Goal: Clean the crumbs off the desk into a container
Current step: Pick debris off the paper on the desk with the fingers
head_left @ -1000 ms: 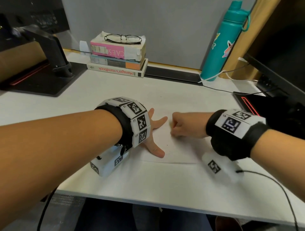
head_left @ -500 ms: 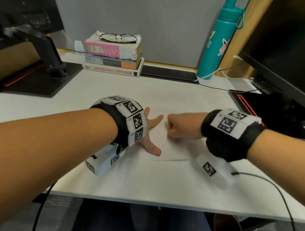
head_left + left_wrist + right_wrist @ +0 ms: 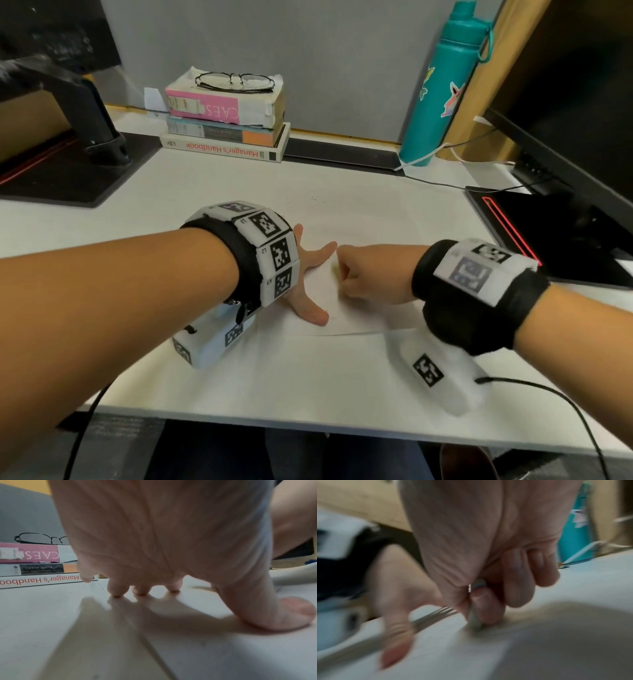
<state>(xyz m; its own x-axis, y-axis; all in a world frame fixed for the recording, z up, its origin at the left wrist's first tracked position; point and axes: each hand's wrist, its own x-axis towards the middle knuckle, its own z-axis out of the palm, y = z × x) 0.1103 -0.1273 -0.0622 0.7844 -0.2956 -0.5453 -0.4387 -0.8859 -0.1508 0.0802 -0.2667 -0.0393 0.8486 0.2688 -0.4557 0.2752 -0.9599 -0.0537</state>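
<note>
The left hand [image 3: 305, 274] lies flat on the white desk [image 3: 308, 377], with the fingers spread and straight. In the left wrist view three fingertips [image 3: 118, 589] and the thumb press down on a thin white sheet of paper [image 3: 329, 318]. The sheet lies flat on the desk, under and between both hands, and its near edge makes a faint line on the surface.

The right hand [image 3: 370, 274] is curled into a loose fist just beside the left index finger. In the right wrist view its thumb and index finger [image 3: 484, 605] pinch a small flat thing, pale with a greenish edge [image 3: 475, 618], maybe a folded paper or card. The lower end of this thing touches the sheet. The picture is blurred, so I cannot tell exactly what the thing is. In the head view a pale yellowish spot shows at the same place, in front of the knuckles.

The crumbs [image 3: 317, 198] are a few tiny dark specks on the desk beyond the hands, well apart from the fingers. Near the left thumb one more small speck [image 3: 327, 311] lies on the sheet. A container for the crumbs I cannot make out in any view.

The desk is smooth and matte. At the back stands a pile of three books [image 3: 226, 126] with thin wire glasses [image 3: 236, 81] on top. To the right is a teal metal bottle [image 3: 442, 85] with stickers.
</note>
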